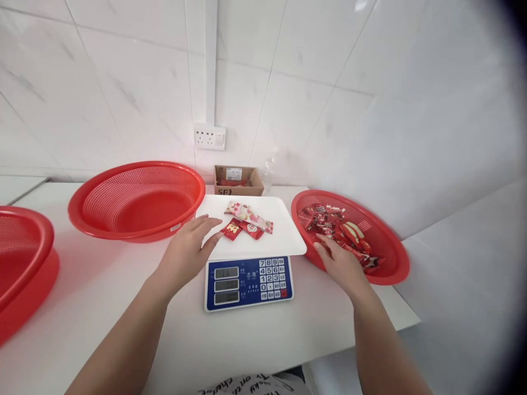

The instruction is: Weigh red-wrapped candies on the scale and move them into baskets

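Weighing of sweet packets (pixel 247 220), seemingly | left hand (pixel 188 252) open, touching them on scale tray (pixel 285 240) | right hand (pixel 341 266) in basket (pixel 396 270), grasp untellable | next: pinch one wrapper cleanly

Left hand (pixel 187 249) at scale tray (pixel 286 236), right hand (pixel 342 264) at basket (pixel 391 247).

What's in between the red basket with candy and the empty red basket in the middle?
The head view shows a blue scale there, its white tray holding a few candy packets; the left hand touches the tray's edge.
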The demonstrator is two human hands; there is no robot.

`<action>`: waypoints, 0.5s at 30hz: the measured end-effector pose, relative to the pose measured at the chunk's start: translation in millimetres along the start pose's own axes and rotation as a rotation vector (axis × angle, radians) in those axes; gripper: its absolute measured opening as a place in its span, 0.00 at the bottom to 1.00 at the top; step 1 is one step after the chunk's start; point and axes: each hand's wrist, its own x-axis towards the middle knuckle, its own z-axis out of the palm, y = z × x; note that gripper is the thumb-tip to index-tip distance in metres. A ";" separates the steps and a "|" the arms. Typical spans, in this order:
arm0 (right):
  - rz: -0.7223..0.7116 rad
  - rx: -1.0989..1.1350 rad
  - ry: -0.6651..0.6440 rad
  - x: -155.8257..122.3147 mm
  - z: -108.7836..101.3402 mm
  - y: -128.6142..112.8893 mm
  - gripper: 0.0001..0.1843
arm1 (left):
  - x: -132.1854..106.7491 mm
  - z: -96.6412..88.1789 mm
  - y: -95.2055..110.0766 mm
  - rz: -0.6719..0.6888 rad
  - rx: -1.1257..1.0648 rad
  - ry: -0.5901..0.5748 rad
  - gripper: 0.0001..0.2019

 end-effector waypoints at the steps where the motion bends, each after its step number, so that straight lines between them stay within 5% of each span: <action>1: 0.024 -0.035 -0.014 -2.1 -0.2 0.5 0.25 | -0.1 -2.1 1.0 -0.019 -0.014 0.008 0.18; 8: 0.041 -0.200 -0.026 -6.1 1.3 -6.0 0.24 | -5.1 -14.7 -8.5 -0.084 0.071 0.009 0.19; 15: 0.047 -0.223 -0.029 -6.3 3.8 -3.0 0.24 | -21.0 -18.0 -71.2 -0.239 0.356 -0.080 0.27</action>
